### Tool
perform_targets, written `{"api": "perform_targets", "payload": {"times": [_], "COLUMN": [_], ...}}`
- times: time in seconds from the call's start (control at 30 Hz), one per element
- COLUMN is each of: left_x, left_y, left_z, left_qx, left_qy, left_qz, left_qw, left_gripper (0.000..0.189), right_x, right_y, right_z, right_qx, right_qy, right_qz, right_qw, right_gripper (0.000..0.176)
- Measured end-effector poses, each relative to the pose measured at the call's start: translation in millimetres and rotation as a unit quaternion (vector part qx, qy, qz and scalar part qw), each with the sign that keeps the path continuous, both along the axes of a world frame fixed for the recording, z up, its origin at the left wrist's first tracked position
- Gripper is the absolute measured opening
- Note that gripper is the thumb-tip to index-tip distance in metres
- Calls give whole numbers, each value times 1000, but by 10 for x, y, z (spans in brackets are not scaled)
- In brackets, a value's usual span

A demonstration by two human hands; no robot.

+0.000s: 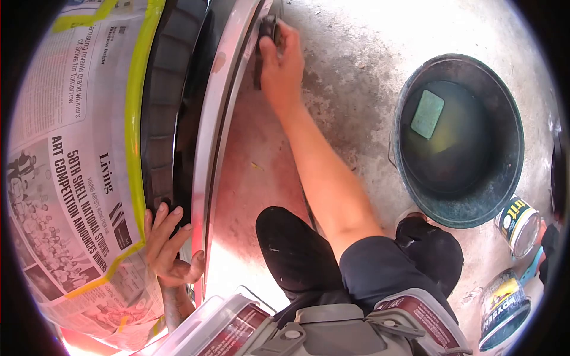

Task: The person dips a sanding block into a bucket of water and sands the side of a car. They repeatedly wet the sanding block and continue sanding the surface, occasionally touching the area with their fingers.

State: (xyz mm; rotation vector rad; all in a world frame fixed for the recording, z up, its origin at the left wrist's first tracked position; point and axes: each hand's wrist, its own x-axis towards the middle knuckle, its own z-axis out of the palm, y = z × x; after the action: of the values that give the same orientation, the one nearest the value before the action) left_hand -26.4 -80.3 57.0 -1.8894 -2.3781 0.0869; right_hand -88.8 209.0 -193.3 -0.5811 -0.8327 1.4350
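Right hand (283,71) at the far end of the panel (215,107), on its right edge. Thumb and fingers bent around a dark block (269,28), nearly closed, firm-looking grip; block held along the panel's edge, exact contact too small to tell. Right arm reaches well forward from the dark sleeve (374,261), forearm bare and angled up toward the panel, elbow only slightly bent, wrist roughly in line with the forearm.

Left hand (169,246) at the near end, just left of the panel. It's open, fingers spread and a bit bent, pointing forward, back of hand up, nothing seen in its grasp. Thumb sticks out sideways toward the panel; can't tell if it touches. Left forearm mostly out of view, comes up from below.

Left of the panel: black trim (163,77), then newspaper (65,148) edged with yellow tape (138,95). Right of the panel: concrete floor (350,77), and well apart on it a dark bucket (510,130) with a green pad (427,114) inside. Farther right of the panel, two cans (515,228), one beside the bucket, one nearer the person.
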Motion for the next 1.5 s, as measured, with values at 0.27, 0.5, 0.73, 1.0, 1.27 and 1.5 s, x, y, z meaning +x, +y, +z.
{"api": "perform_targets", "payload": {"times": [0.27,0.5,0.73,1.0,1.27,1.5], "left_x": [8,-3,4,-4,-4,-2], "left_y": [-8,-16,-38,-29,-35,-45], "left_z": [12,-5,-7,-3,-18,-14], "left_qx": [-3,6,9,5,13,13], "left_qy": [1,3,7,15,6,-2], "left_qz": [6,0,6,-1,-5,-7], "left_qw": [1000,1000,1000,1000,1000,1000], "left_gripper": [38,38,39,38,38,38], "right_x": [40,-2,59,-188,-44,92], "right_y": [-99,-467,-51,134,-354,-171], "right_z": [97,127,155,-21,36,-46], "right_qx": [-78,-117,-152,-87,-42,59], "right_qy": [63,107,86,114,54,-102], "right_qz": [76,56,103,48,-10,-71], "right_qw": [992,986,979,988,998,991], "right_gripper": [34,29,28,27,37,36]}}
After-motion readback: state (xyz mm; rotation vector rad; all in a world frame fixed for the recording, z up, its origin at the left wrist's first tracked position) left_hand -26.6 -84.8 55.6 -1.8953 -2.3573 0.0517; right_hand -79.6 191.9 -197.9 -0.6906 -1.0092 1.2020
